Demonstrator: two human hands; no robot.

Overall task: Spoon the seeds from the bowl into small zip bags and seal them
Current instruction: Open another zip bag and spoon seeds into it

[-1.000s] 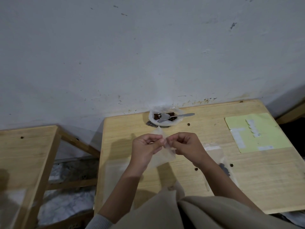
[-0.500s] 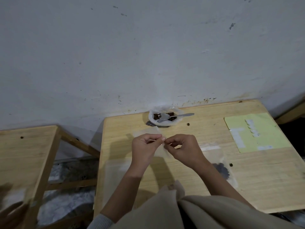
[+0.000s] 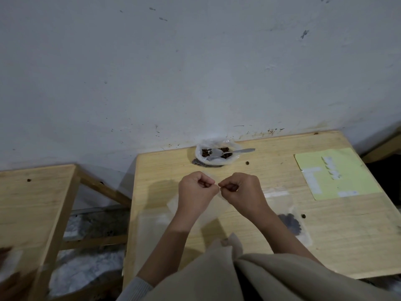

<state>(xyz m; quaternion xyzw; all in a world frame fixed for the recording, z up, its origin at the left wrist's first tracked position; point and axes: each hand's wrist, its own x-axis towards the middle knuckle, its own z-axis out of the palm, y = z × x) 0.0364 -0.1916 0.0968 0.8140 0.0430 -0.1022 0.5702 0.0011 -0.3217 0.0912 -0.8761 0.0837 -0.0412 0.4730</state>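
Note:
My left hand [image 3: 196, 190] and my right hand [image 3: 242, 190] meet over the middle of the wooden table [image 3: 338, 242], both pinching the top edge of one small clear zip bag [image 3: 208, 211], which hangs below them. At the back by the wall stands a white bowl [image 3: 217, 154] with dark red seeds, and a metal spoon [image 3: 236, 152] rests in it, handle to the right. A filled clear bag with dark seeds [image 3: 290, 223] lies flat on the table to the right of my right forearm.
A yellow-green sheet [image 3: 347, 170] with white labels lies at the table's right. Flat clear bags [image 3: 152, 227] lie at the front left of the table. A second wooden table [image 3: 32, 203] stands to the left across a gap. The white wall rises behind.
Both hands turned so the knuckles face up and closed tighter on the bag's top edge. The bag now hangs lower beneath them.

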